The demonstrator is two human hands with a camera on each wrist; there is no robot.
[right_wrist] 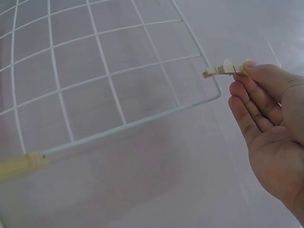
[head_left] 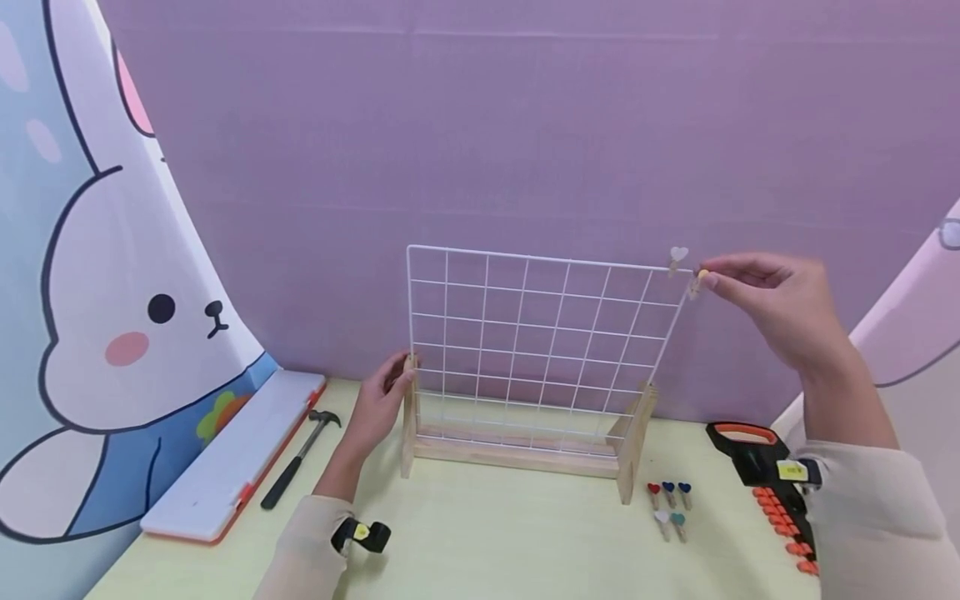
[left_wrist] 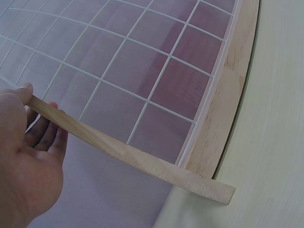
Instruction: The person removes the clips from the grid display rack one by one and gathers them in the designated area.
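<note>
A white wire grid [head_left: 540, 333] stands upright in a wooden stand [head_left: 517, 460]. My left hand [head_left: 378, 398] grips the upper end of the stand's left side piece [left_wrist: 118, 149], thumb on one side and fingers on the other. At the grid's upper right corner, my right hand [head_left: 787, 304] pinches a small wooden clothespin [right_wrist: 230, 70] with a yellow top between thumb and fingertips. Whether its jaws are around the wire is hard to tell. Beside it, a clothespin with a white heart [head_left: 678, 253] sits on the top wire.
Several heart-topped clothespins [head_left: 667, 492] lie on the table right of the stand. A claw hammer [head_left: 300, 458] and a long white case with orange edging [head_left: 240, 454] lie at left. A black and orange tool [head_left: 750, 450] lies at right, partly behind the right sleeve.
</note>
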